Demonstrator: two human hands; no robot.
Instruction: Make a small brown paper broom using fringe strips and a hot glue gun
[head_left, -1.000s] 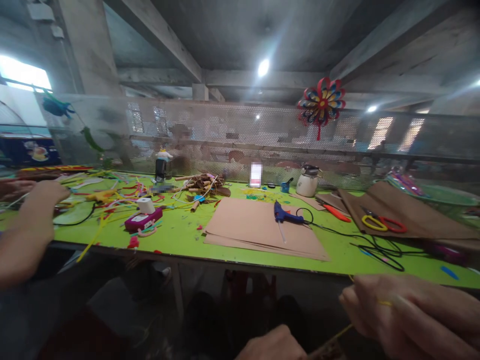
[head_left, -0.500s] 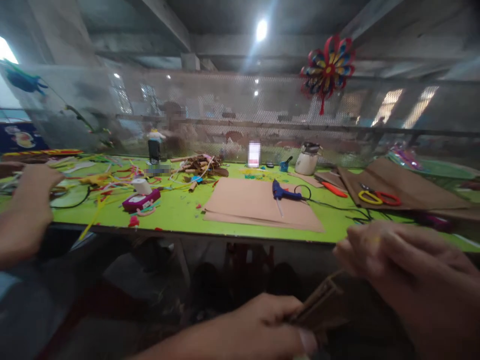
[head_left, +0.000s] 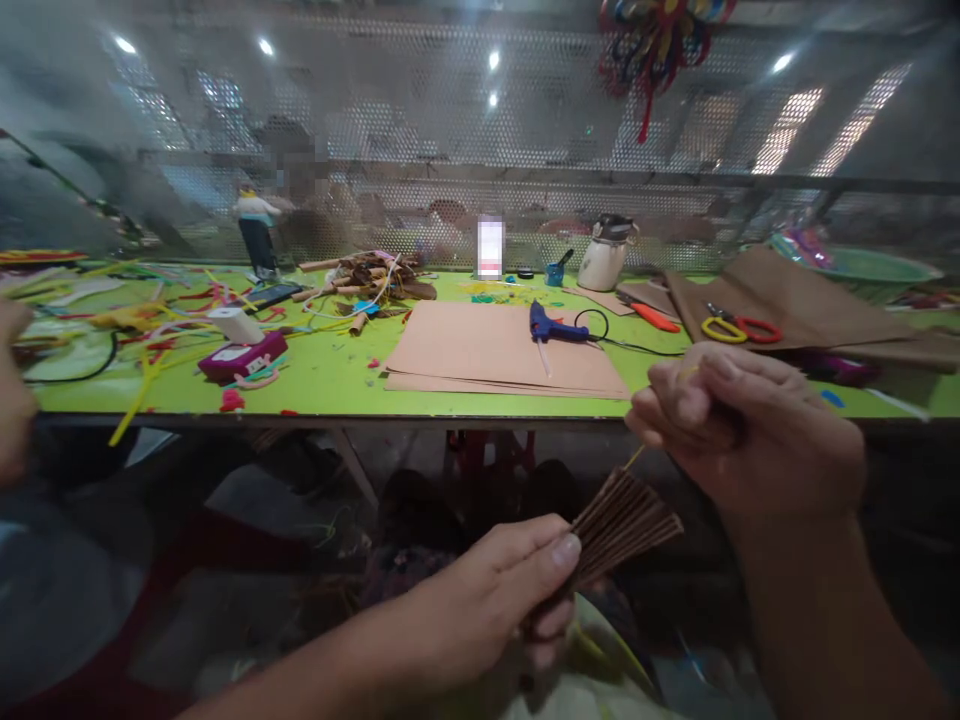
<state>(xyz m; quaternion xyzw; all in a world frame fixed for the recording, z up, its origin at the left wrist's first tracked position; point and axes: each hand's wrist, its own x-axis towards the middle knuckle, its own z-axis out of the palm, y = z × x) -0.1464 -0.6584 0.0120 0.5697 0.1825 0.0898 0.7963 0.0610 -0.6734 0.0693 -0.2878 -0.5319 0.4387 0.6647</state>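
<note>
My left hand (head_left: pixel 491 590) is closed around a pleated brown cardboard fan (head_left: pixel 622 522), held below the table's front edge. Just above the fan, my right hand (head_left: pixel 739 425) pinches a thin yellow strip (head_left: pixel 637 455) that runs down to the folds. Both hands hover over my lap, in front of the green table (head_left: pixel 337 375).
On the table lie cardboard sheets (head_left: pixel 495 350), a blue glue gun (head_left: pixel 551 325) with a black cord, scissors (head_left: pixel 739 328), an orange cutter (head_left: pixel 652 317), a tape roll (head_left: pixel 236 325), a pink box (head_left: pixel 240 358) and coloured strips. Another person's arm (head_left: pixel 11 390) is at far left. A mesh screen stands behind.
The view has tilted down. Both my hands have risen into view; the left now grips the pleated fan fully and the right has lifted the yellow strip above it.
</note>
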